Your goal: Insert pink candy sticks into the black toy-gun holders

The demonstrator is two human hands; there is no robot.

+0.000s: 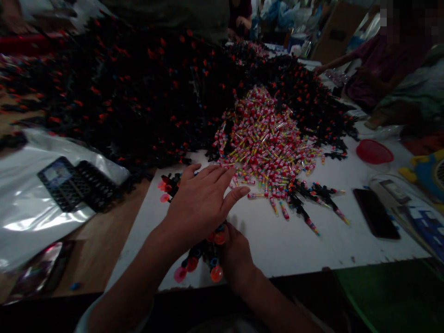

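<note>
Under the left hand [200, 198] — black toys [196, 252], some orange tips [217, 273] nearward.

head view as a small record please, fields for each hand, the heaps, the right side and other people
left: left hand, fingers stretched, over black pieces with orange tips
right: right hand, lower, against the same pieces; grip partly hidden
heaps: pink tubes ahead; larger dark heap behind and leftward
right side: phone, red dish
surface: white sheet
others: include a person in purple, right
</note>
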